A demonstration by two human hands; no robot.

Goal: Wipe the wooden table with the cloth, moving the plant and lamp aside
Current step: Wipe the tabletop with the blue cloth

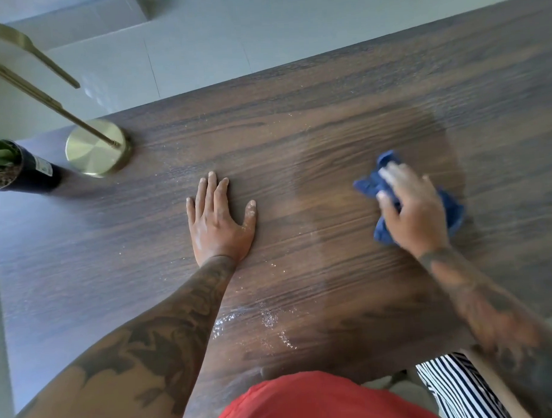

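The dark wooden table point(327, 107) fills most of the view. My right hand point(409, 210) grips a crumpled blue cloth point(372, 183) and presses it on the tabletop at the right; hand and cloth are motion-blurred. My left hand point(220, 217) lies flat on the wood near the middle, fingers straight and spread. A brass lamp point(96, 149) stands on its round base at the table's far left, its thin stem slanting up to the left. Beside it, at the left edge, sits the plant in a dark pot point(23, 170). White crumbs point(266, 318) speckle the wood near the front.
A grey tiled floor point(184, 49) lies beyond the table's far edge. A striped black-and-white fabric point(456, 387) shows at the lower right below the table's front edge. The wood around the cloth looks damp and darker.
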